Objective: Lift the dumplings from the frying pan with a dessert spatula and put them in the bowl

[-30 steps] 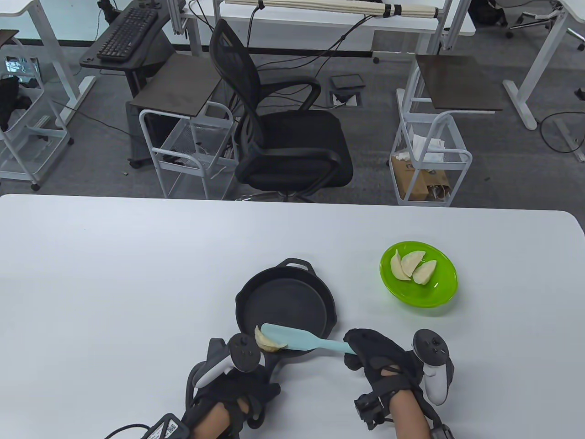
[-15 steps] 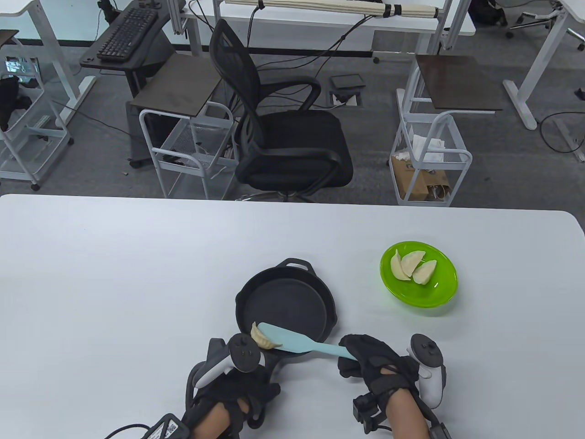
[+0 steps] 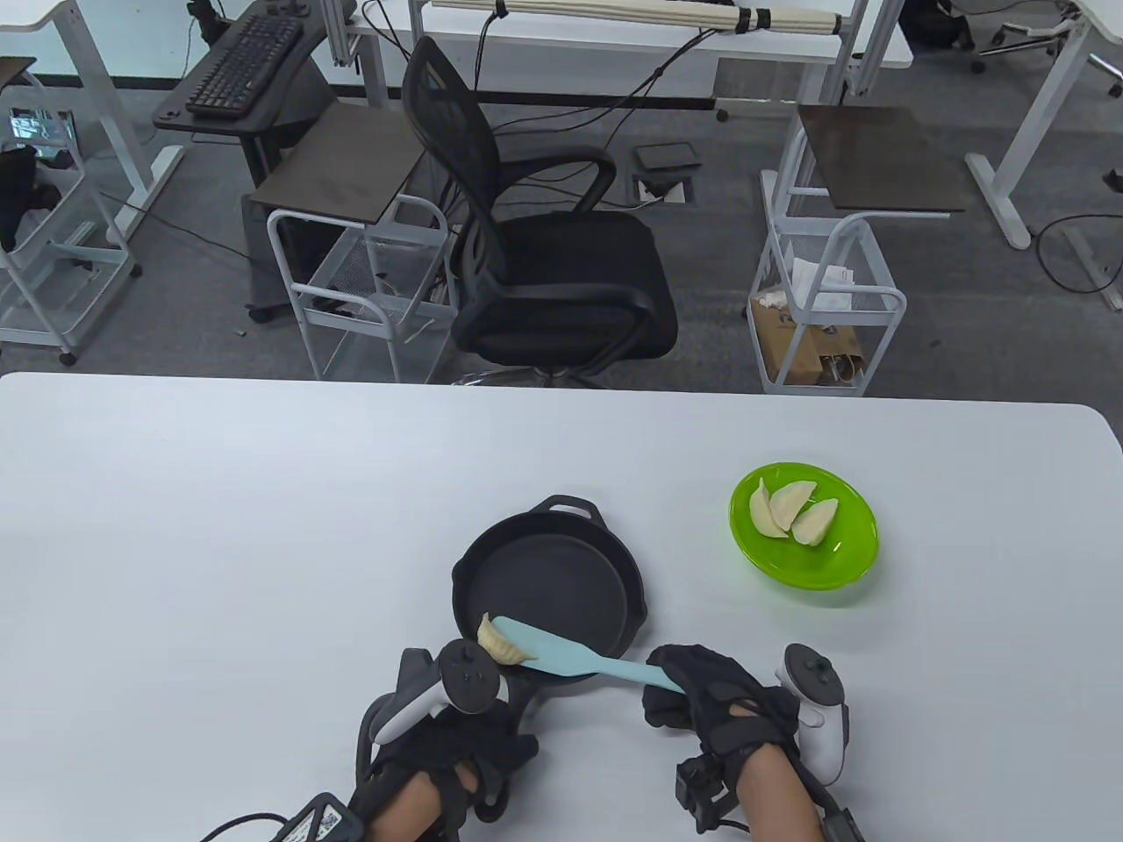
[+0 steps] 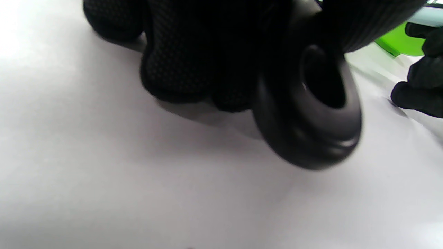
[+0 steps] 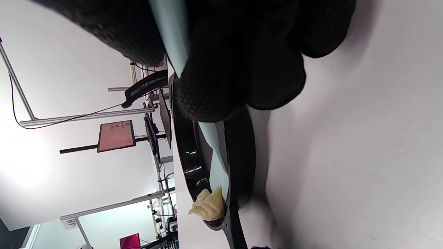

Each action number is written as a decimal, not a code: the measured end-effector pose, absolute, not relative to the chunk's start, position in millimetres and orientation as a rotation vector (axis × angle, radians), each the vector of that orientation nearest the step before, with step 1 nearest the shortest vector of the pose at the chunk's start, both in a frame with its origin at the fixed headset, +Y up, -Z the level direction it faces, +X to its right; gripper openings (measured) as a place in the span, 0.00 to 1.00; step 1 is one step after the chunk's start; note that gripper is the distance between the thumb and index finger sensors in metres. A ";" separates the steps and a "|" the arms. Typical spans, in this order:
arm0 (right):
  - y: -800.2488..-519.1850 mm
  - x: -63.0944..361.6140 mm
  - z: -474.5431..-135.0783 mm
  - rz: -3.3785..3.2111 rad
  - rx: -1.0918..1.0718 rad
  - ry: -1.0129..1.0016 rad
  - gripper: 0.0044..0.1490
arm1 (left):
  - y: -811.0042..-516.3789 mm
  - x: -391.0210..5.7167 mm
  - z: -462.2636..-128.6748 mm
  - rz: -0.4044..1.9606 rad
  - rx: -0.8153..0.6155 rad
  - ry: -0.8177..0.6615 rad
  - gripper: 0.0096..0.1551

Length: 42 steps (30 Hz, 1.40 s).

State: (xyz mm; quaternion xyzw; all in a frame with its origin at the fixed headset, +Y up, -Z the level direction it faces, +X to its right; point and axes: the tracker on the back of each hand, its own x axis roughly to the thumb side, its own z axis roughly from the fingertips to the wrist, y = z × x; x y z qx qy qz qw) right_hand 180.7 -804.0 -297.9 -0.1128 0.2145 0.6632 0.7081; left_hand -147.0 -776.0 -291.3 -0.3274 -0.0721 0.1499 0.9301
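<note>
Gripping pan handle with left hand, spatula with right hand, under dumpling.

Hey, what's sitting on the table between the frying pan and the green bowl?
Nothing: in the table view, only bare white table separates the frying pan from the green bowl.

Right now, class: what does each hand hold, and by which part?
The right hand grips the spatula by its handle end. The left hand grips the frying pan by its handle.
</note>
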 end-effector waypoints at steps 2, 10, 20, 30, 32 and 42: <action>-803.7 179.9 -297.5 1.464 -0.252 0.481 0.28 | -776.0 -147.0 -291.3 0.307 -0.670 -0.148 0.41; -803.7 178.5 -295.2 1.374 -0.262 0.469 0.28 | -776.0 -147.0 -291.3 0.307 -0.670 -0.148 0.41; -799.9 183.9 -292.8 1.274 -0.284 0.373 0.29 | -776.1 -146.9 -291.3 0.306 -0.670 -0.149 0.40; -790.5 192.5 -287.7 1.137 -0.310 0.254 0.31 | -776.1 -146.8 -291.7 0.306 -0.670 -0.149 0.40; -788.3 194.4 -286.0 1.119 -0.318 0.224 0.31 | -776.0 -147.0 -291.7 0.305 -0.671 -0.149 0.40; -778.1 203.6 -276.6 1.064 -0.374 0.086 0.33 | -776.1 -146.9 -292.0 0.307 -0.672 -0.149 0.40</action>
